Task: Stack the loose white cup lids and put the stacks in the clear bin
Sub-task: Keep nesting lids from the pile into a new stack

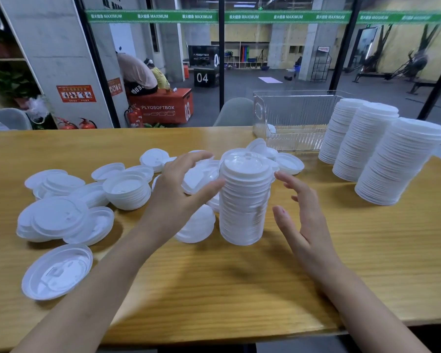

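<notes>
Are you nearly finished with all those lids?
Maybe halfway. Three tall stacks stand done on the table beside the clear bin, but none is inside it. A fourth stack stands between the open left hand and right hand. Many loose lids lie scattered on the left, waiting to be stacked.

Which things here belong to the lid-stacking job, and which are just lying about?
Job: loose lids, stack between the hands, three tall stacks, clear bin, left hand, right hand.
Lying about: grey chair, fire extinguishers, orange box.
</notes>
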A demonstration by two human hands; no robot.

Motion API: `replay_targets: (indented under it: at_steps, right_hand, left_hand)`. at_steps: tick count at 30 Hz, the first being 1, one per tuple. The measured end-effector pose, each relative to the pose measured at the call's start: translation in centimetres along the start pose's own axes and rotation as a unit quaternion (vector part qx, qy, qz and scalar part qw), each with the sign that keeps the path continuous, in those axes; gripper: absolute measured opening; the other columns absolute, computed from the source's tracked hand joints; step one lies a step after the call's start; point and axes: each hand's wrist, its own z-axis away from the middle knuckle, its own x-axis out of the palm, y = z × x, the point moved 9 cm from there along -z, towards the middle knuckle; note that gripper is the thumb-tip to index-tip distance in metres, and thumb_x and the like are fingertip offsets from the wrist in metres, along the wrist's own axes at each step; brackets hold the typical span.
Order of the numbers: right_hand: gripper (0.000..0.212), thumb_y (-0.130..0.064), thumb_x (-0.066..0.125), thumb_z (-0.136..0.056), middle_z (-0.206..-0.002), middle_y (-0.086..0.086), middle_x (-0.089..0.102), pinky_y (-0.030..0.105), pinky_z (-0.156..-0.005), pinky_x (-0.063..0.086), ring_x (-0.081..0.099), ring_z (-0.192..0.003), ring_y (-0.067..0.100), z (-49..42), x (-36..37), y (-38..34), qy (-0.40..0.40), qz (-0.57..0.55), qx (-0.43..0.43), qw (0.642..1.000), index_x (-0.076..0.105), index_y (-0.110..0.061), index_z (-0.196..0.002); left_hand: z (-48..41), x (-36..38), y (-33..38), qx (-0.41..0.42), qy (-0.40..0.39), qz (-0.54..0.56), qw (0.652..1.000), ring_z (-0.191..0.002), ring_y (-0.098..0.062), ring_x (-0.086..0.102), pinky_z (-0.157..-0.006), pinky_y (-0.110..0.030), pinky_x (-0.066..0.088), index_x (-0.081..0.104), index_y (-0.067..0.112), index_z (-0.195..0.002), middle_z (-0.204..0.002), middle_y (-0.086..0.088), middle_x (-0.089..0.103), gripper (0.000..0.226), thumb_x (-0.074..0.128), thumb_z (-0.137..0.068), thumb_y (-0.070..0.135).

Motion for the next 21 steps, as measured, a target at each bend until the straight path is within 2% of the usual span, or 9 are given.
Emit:
replay_targets:
  at_steps: [3,7,10,11,13,16,19,21]
  right_hand:
    - [0.049,-0.041,0.045,-0.096,-0.143,-0.016,0.045,0.038,-0.107,0.037,0.043,-0.130,0.015,0.0,0.0,-0.1,-0.001,0.000,-0.002,1.000,0.040,-0.023,-0.141]
    - [0.048,-0.041,0.045,-0.096,-0.143,-0.019,0.043,0.037,-0.107,0.037,0.043,-0.130,0.016,0.1,0.1,0.0,-0.004,0.001,-0.001,1.000,0.039,-0.026,-0.141]
    - [0.047,-0.040,0.045,-0.096,-0.142,-0.022,0.043,0.037,-0.108,0.037,0.043,-0.130,0.015,0.1,0.1,0.1,-0.002,-0.001,0.001,1.000,0.039,-0.026,-0.141]
    - [0.047,-0.040,0.045,-0.096,-0.142,-0.022,0.043,0.037,-0.108,0.037,0.044,-0.129,0.014,0.1,0.1,0.1,-0.002,-0.002,0.001,1.000,0.039,-0.026,-0.141]
    - [0.047,-0.041,0.046,-0.096,-0.142,-0.022,0.043,0.037,-0.107,0.037,0.044,-0.129,0.015,0.1,0.0,0.2,-0.001,-0.005,0.002,1.000,0.040,-0.026,-0.140]
    - [0.048,-0.042,0.045,-0.096,-0.142,-0.020,0.044,0.035,-0.107,0.037,0.044,-0.129,0.015,0.1,0.2,0.3,-0.008,-0.005,0.008,1.000,0.040,-0.026,-0.141]
    - [0.048,-0.042,0.045,-0.096,-0.142,-0.022,0.044,0.034,-0.107,0.036,0.043,-0.129,0.014,0.1,0.4,0.4,-0.017,-0.001,0.008,1.000,0.040,-0.026,-0.141]
    - [0.048,-0.042,0.045,-0.096,-0.142,-0.024,0.043,0.034,-0.107,0.036,0.043,-0.130,0.014,0.1,0.5,0.4,-0.019,0.000,0.005,1.000,0.040,-0.026,-0.142]
  left_hand:
    - [1.6,-1.0,-3.2,-0.042,-0.003,-0.031,0.999,-0.118,0.012,0.042,-0.091,-0.003,0.030,0.052,0.048,-0.120,-0.118,0.038,0.050,0.054,0.064,-0.071,0.066]
    - [4.0,-1.2,-7.4,-0.110,-0.037,-0.075,0.990,-0.121,-0.003,0.045,-0.101,-0.027,0.037,0.057,0.042,-0.122,-0.121,0.031,0.052,0.062,0.068,-0.069,0.073]
    - [4.6,-0.8,-8.5,-0.142,-0.053,-0.099,0.983,-0.125,-0.009,0.043,-0.102,-0.032,0.036,0.055,0.039,-0.126,-0.122,0.025,0.051,0.058,0.071,-0.075,0.062]
    - [4.5,-0.7,-8.6,-0.142,-0.052,-0.105,0.983,-0.124,-0.010,0.044,-0.102,-0.033,0.037,0.055,0.039,-0.127,-0.122,0.024,0.051,0.060,0.072,-0.075,0.064]
    - [4.3,-0.4,-8.4,-0.141,-0.061,-0.115,0.981,-0.122,-0.010,0.045,-0.102,-0.033,0.036,0.054,0.040,-0.127,-0.120,0.026,0.052,0.065,0.067,-0.070,0.070]
    - [4.4,0.1,-8.4,-0.144,-0.081,-0.117,0.979,-0.123,-0.007,0.043,-0.105,-0.036,0.035,0.052,0.046,-0.124,-0.117,0.033,0.049,0.058,0.066,-0.073,0.069]
    - [4.3,0.1,-8.2,-0.132,-0.085,-0.114,0.981,-0.122,-0.004,0.044,-0.107,-0.042,0.035,0.050,0.053,-0.116,-0.115,0.041,0.046,0.062,0.053,-0.061,0.080]
    - [4.4,0.1,-8.1,-0.131,-0.085,-0.117,0.981,-0.121,-0.004,0.045,-0.107,-0.042,0.036,0.053,0.051,-0.116,-0.113,0.043,0.045,0.060,0.061,-0.063,0.077]
